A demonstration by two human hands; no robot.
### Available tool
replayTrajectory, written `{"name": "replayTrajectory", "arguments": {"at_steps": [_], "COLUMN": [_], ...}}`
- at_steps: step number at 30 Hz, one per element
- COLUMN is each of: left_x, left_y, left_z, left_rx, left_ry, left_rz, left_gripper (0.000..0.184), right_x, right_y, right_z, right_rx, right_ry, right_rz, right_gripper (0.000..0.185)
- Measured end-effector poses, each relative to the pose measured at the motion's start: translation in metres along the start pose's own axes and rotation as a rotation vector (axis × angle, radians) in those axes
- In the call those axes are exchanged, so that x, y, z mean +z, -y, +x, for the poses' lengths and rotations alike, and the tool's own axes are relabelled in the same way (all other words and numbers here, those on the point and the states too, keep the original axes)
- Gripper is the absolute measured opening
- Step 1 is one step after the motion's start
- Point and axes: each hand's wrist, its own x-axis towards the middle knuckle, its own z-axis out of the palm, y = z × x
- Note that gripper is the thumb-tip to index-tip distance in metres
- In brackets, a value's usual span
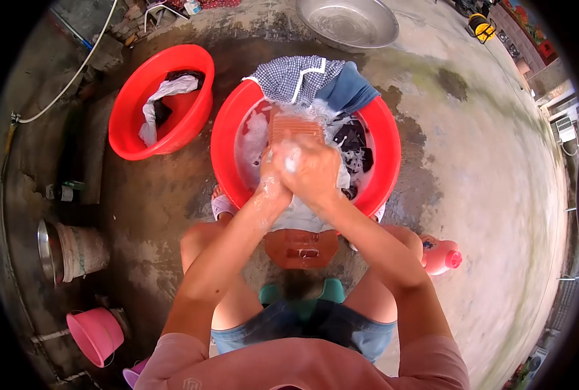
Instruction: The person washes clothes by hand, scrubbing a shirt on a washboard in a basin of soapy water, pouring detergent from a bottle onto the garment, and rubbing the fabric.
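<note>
My left hand (273,170) and my right hand (318,170) are closed and pressed together above a brown ribbed washboard (297,127). White, soapy material shows between them, and a wet white cloth (302,216) spreads beneath them over the board; motion blur hides some of the grip. The washboard leans in a red basin (385,162), with its lower end sticking out toward me. Suds and dark wet clothes (354,146) lie in the basin. Over its far rim hang a checked cloth (292,77) and a blue cloth (349,89).
Another red basin (127,140) with dark and white laundry stands at the left. A metal basin (349,23) is at the far side. A pink bottle (440,255) stands by my right knee. Pink bucket (96,335) and pale bucket (81,250) are at left.
</note>
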Motion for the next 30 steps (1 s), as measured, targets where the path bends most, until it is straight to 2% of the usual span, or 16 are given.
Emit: {"name": "replayTrajectory", "arguments": {"at_steps": [1, 2, 6, 8, 9, 10, 12, 14, 15, 18, 19, 22, 23, 26, 27, 30], "left_x": [-0.028, -0.056, 0.027, 0.016, -0.025, -0.051, -0.015, 0.024, 0.019, 0.002, 0.005, -0.003, -0.006, -0.016, -0.014, -0.005], "left_y": [0.006, 0.013, 0.002, 0.003, 0.006, 0.007, 0.000, -0.008, -0.014, -0.057, -0.065, -0.058, -0.054, -0.063, -0.067, -0.076], "left_z": [0.034, 0.068, 0.005, 0.017, 0.043, 0.052, 0.019, -0.015, -0.015, -0.009, -0.014, -0.011, -0.010, -0.005, -0.006, -0.016], "left_rx": [-0.102, -0.289, -0.047, -0.146, -0.312, -0.473, -0.293, -0.093, -0.096, -0.183, -0.172, 0.002, -0.064, -0.111, -0.041, -0.071], "left_ry": [0.475, 0.932, -0.081, 0.048, 0.420, 0.780, 0.342, -0.082, 0.016, 0.041, 0.043, 0.328, 0.299, 0.323, 0.320, 0.315], "left_rz": [-0.245, -0.392, 0.041, -0.028, -0.192, -0.359, -0.111, 0.128, 0.108, 0.436, 0.473, 1.000, 0.993, 0.432, 0.380, 0.240], "left_gripper": [0.032, 0.031, 0.034, 0.036, 0.036, 0.036, 0.026, 0.031, 0.045, 0.054, 0.057, 0.038, 0.024, 0.014, 0.012, 0.018], "right_x": [0.022, 0.060, 0.102, 0.108, 0.111, 0.099, 0.073, 0.000, -0.003, -0.028, -0.033, -0.039, -0.037, -0.050, -0.058, -0.063], "right_y": [-0.008, -0.026, -0.010, -0.001, 0.003, -0.019, -0.062, -0.050, -0.048, -0.056, -0.064, -0.059, -0.056, -0.049, -0.052, -0.091], "right_z": [-0.010, -0.029, -0.026, -0.005, 0.002, -0.005, -0.018, 0.031, 0.029, 0.025, 0.024, 0.020, 0.019, 0.019, 0.021, 0.021], "right_rx": [0.019, 0.038, 0.398, 0.599, 0.705, 0.431, -0.109, -0.078, 0.007, 0.411, 0.347, 0.273, 0.196, 0.215, 0.298, 0.325], "right_ry": [-0.012, -0.020, -0.283, -0.447, -0.529, -0.582, -0.506, -0.219, -0.139, 0.254, 0.245, 0.309, 0.344, 0.389, 0.476, 0.738], "right_rz": [-0.081, -0.156, -0.433, -0.570, -0.633, -0.468, -0.073, -0.049, -0.025, 0.471, 0.642, 0.698, 0.757, 0.716, 0.778, 0.661], "right_gripper": [0.010, 0.010, 0.013, 0.019, 0.022, 0.023, 0.026, 0.026, 0.030, 0.041, 0.042, 0.038, 0.031, 0.024, 0.024, 0.025]}}
